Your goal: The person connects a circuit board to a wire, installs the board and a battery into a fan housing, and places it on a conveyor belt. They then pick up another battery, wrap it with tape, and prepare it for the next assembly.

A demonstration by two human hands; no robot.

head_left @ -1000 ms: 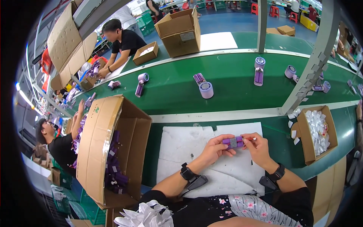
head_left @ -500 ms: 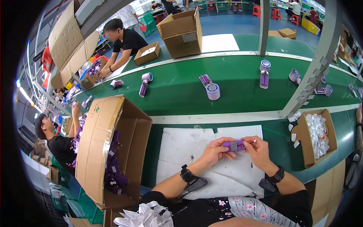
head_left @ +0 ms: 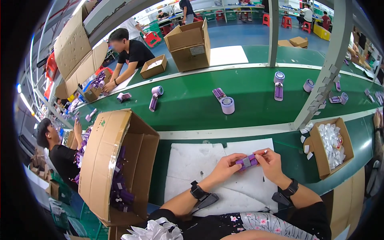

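Note:
Both hands hold a purple battery pack point(head_left: 247, 161) with a grey band around its middle, just above a white foam sheet point(head_left: 188, 172). My left hand point(head_left: 223, 171) closes its thumb and fingers on the pack's left end. At the other end, my right hand point(head_left: 273, 165) pinches the pack near its lead. A small pale tip, likely the lead's connector, shows above the right fingers; they hide most of the lead. The pack slants, right end higher.
At left, a big open carton point(head_left: 102, 168) holds many purple battery packs point(head_left: 122, 192). A smaller box point(head_left: 347, 160) of white pieces stands at right. Beyond the white rail, purple handheld devices point(head_left: 227, 105) lie along a green belt point(head_left: 188, 108). A metal post point(head_left: 320, 88) rises at right. Two co-workers sit at left.
The pack has tipped so its right end is higher. My right fingers have shifted over the lead, and its red wire shows less. The whole view has shifted slightly.

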